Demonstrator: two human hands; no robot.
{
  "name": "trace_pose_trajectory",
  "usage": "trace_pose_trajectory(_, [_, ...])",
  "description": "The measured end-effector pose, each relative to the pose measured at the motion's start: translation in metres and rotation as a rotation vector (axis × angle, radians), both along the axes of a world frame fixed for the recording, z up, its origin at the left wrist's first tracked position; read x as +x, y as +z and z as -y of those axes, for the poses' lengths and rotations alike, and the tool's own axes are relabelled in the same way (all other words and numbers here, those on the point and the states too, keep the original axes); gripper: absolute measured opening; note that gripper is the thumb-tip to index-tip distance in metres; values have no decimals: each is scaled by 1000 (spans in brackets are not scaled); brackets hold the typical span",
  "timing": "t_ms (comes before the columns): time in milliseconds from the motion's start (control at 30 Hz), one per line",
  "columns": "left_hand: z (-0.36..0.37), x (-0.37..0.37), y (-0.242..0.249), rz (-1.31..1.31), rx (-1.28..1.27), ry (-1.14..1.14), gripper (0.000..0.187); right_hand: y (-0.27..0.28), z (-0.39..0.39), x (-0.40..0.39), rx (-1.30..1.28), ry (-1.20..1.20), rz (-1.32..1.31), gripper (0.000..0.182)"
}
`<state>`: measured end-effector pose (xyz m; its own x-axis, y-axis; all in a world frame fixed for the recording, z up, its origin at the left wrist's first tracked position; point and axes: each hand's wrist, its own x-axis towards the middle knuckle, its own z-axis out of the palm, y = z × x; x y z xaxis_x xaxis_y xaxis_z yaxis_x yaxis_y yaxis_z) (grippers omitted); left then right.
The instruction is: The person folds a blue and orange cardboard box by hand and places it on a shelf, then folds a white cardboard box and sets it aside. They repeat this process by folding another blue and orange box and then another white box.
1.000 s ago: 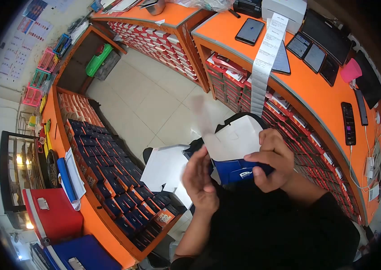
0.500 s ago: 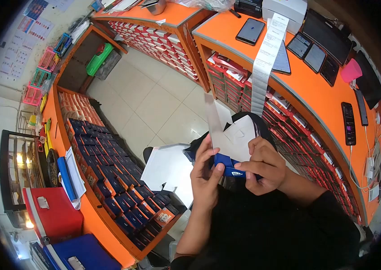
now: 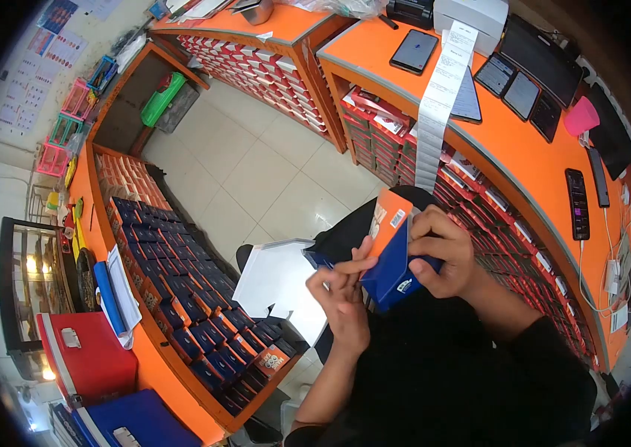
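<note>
A blue and orange cardboard box is held over my lap, its orange face with a barcode sticker turned up. My right hand grips its right side, fingers bent over the edge and thumb on the blue part. My left hand is at the box's left side, its fingers bent and touching the edge near the orange face; how firmly they press is unclear. Below and left of the box, a white unfolded card sheet lies by my lap.
An orange counter on the right bears phones, a white printer with a long paper strip, and a pink cup. Rows of dark blue boxes fill the left shelf. A red binder lies at lower left.
The box has turned over and opened out, from pale inner faces to its blue and orange outside. My left hand has shifted down and its fingers have bent; my right hand has moved slightly up.
</note>
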<state>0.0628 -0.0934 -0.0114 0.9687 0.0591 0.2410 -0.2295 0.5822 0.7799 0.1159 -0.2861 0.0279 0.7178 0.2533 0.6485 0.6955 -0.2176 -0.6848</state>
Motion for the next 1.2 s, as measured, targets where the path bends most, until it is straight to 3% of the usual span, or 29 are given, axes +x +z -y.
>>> trace_pose_trajectory(33, [-5, 3, 1, -145, 27, -14, 23, -2, 1, 0, -22, 26, -9, 18])
trace_pose_trajectory(67, [-11, 5, 5, -145, 25, -10, 23, -3, 0, 0, -23, 29, -9, 18])
trace_pose_trajectory(133, [-21, 10, 16, -310, 398, -237, 11, -4, -1, -1, -6, 25, -30, 21])
trace_pose_trajectory(200, [-20, 12, 20, -254, 446, -244, 4, -10, -3, -3, 74, 17, -71, 23])
trace_pose_trajectory(267, [-22, 14, 21, -252, 383, -328, 18, -17, -6, -3, 160, 5, -109, 26])
trace_pose_trajectory(400, [-24, 12, 35, -322, 362, -387, 29, -25, -8, -5, 205, -16, -84, 27])
trace_pose_trajectory(500, [-29, 9, 38, -319, 469, -404, 41, -26, -9, -4, 184, -20, -51, 26])
trace_pose_trajectory(667, [-24, 10, 27, -112, 562, -354, 63, -29, -11, 0, 127, 22, 52, 26])
trace_pose_trajectory(767, [-21, 4, 15, -91, 723, -326, 65, -31, -17, -3, 164, -13, 97, 26])
trace_pose_trajectory(867, [-24, 2, 7, -158, 667, -403, 66, -25, -19, -5, 172, -175, 118, 27])
trace_pose_trajectory(967, [-23, -1, 1, -75, 812, -284, 64, -25, -18, -3, 5, -144, 171, 28])
trace_pose_trajectory(1000, [-23, 0, 7, -75, 813, -282, 64, -27, -19, -3, 25, -140, 159, 28])
trace_pose_trajectory(1067, [-23, 0, 24, 20, 1065, -197, 60, -26, -20, -1, 43, -137, 149, 29])
trace_pose_trajectory(1200, [-31, 1, 56, 169, 1166, -208, 56, -20, -22, 2, 71, -87, 132, 29])
